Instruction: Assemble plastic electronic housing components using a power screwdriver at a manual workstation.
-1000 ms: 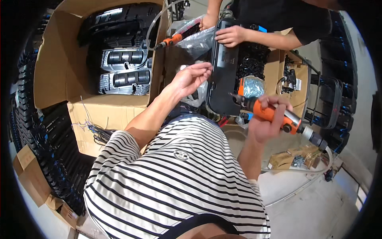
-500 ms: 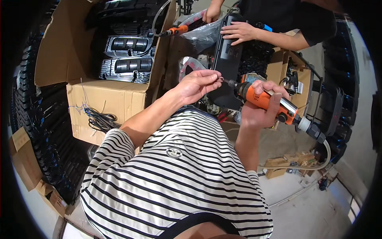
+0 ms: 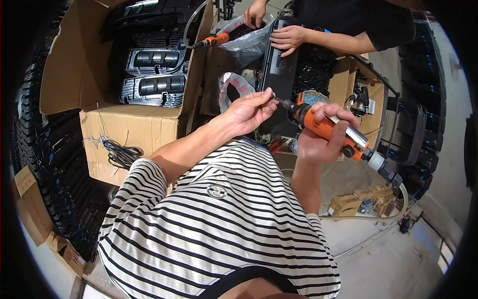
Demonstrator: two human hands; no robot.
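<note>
My right hand (image 3: 314, 148) wraps round an orange air screwdriver (image 3: 322, 125), its bit pointing left. A pale hose runs from its rear end. At the bit's tip my left hand (image 3: 247, 113) pinches a small dark screw (image 3: 273, 97), mostly covered by the fingertips. Both hands are held above the near end of a long black panel (image 3: 283, 72). A co-worker's hand (image 3: 289, 40) lies flat on that panel farther off. Their other hand (image 3: 255, 14) reaches into a clear plastic bag (image 3: 244, 52) of small dark pieces.
A cardboard box (image 3: 132, 119) at left holds several black-and-silver finned housings (image 3: 154, 85). A second orange air screwdriver (image 3: 214, 40) lies by its edge. Past the panel stand a heap of black parts (image 3: 314, 70) and another box (image 3: 383, 99). A black cable (image 3: 122, 154) hangs on the left box.
The view has shifted slightly. My left fingertips have curled closer round the screw at the bit tip, and the co-worker's hand still rests on the panel.
</note>
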